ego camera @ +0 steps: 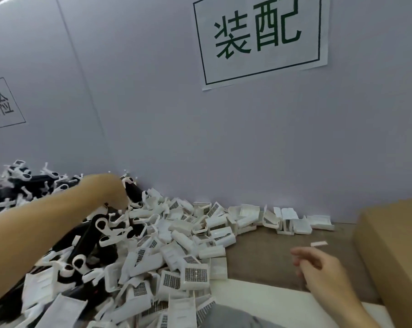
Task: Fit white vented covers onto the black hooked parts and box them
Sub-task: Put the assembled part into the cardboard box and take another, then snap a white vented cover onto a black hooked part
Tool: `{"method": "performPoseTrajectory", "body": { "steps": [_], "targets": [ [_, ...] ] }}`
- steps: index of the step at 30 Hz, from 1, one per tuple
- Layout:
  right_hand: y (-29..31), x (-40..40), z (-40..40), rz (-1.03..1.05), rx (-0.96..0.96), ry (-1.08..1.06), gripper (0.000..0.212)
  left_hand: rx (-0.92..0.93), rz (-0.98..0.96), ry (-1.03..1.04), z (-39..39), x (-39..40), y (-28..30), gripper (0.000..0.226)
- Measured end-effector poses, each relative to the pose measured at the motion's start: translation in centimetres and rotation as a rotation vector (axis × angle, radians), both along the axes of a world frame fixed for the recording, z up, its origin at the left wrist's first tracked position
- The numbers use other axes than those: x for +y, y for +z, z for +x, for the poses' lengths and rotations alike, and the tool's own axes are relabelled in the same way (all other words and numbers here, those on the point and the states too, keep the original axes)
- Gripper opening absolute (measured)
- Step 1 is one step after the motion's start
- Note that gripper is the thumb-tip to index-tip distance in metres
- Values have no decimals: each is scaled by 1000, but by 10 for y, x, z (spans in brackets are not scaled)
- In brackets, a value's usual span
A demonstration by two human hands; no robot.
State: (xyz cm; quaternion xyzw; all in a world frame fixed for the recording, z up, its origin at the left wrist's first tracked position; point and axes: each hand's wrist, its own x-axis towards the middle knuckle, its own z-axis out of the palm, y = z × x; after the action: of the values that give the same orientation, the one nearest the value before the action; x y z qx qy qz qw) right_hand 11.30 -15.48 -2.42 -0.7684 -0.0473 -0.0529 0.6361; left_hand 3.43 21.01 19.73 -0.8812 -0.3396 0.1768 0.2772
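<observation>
Grey cloth [226, 316], poss. a trouser leg, fills the bottom edge nearest the lens, with a white pad [271, 297] just beyond it. Right hand [318, 268] hovers low over the brown table [271, 240], fingers loosely spread and relaxed, nothing in it. Just beyond its fingertips lies a small white strip [319, 244]; to the right, a brown cardboard box [394, 252] stands at the table's edge.

Left hand [112, 192] reaches across into the heap at left-centre, fingers curled down among the parts; whether it has hold of one can't be told, as fingertips are buried. Left forearm crosses in front of the pile, hiding part of it.

Black hooked parts [86, 235] lie jumbled at left: long black bodies w/ white ring-shaped ends and white hooks, stacked at all angles, running back toward the wall. White vented covers [195, 274] spill from the pile's centre to the right: small boxy shells, some showing a dark grid of vent holes, others lying hollow side up. A thinner row of covers trails along the wall's foot toward the box.

Behind stands a pale grey wall [224, 138] w/ two paper signs: a large sign [259, 36] in green characters, and a smaller sign [1, 105] at left, partly cut off.
</observation>
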Motion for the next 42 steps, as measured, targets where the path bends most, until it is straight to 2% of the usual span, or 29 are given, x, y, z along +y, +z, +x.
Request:
{"method": "performPoseTrajectory", "body": {
  "steps": [2,3,5,8,12,14,16,17,20,22,24,27,29,31,33,34,36,40,42],
  "targets": [
    [1,0,-1,-3,19,7,35,110,-108,98,-12,6,2,67],
    [1,0,-2,1,29,9,35,77,-208,167,-16,6,-1,71],
    [2,0,-3,1,44,13,35,-44,-303,156,-21,6,-9,58],
    [5,0,-6,4,60,22,36,-144,-161,-21,-23,0,-15,28],
    [11,-1,-11,20,78,33,37,-230,-106,-181,-13,-14,-2,24],
    [14,-1,-13,32,91,42,37,-396,-71,-309,-8,-31,8,18],
    [16,0,-16,44,105,57,36,-644,-96,-447,-3,-55,18,7],
    [17,0,-17,46,113,66,35,-760,-133,-509,1,-69,21,13],
    [20,-1,-19,87,151,98,31,-1049,-467,-614,13,-115,18,31],
    [25,-1,-20,180,198,117,25,-1247,-870,-546,20,-148,-3,45],
    [30,-2,-21,386,296,129,26,-1399,-1367,-395,26,-179,-43,46],
    [37,-8,-21,729,509,159,52,-1482,-1922,-185,36,-216,-105,35],
    [40,-16,-21,811,563,169,51,-1440,-2165,-112,39,-231,-136,29],
    [43,-23,-20,803,564,260,46,-1375,-2314,-85,38,-238,-154,32],
    [41,-27,-18,780,576,344,54,-1347,-2348,-77,37,-238,-163,42],
    [39,-29,-17,785,580,371,59,-1360,-2364,-72,37,-235,-167,46],
    [41,-29,-17,816,582,434,57,-1410,-2414,-29,39,-230,-172,49],
    [44,-24,-23,827,548,611,51,-1401,-2658,140,41,-223,-176,42],
    [43,-22,-24,868,485,626,47,-1444,-2753,315,43,-220,-176,41]
  ]
}}
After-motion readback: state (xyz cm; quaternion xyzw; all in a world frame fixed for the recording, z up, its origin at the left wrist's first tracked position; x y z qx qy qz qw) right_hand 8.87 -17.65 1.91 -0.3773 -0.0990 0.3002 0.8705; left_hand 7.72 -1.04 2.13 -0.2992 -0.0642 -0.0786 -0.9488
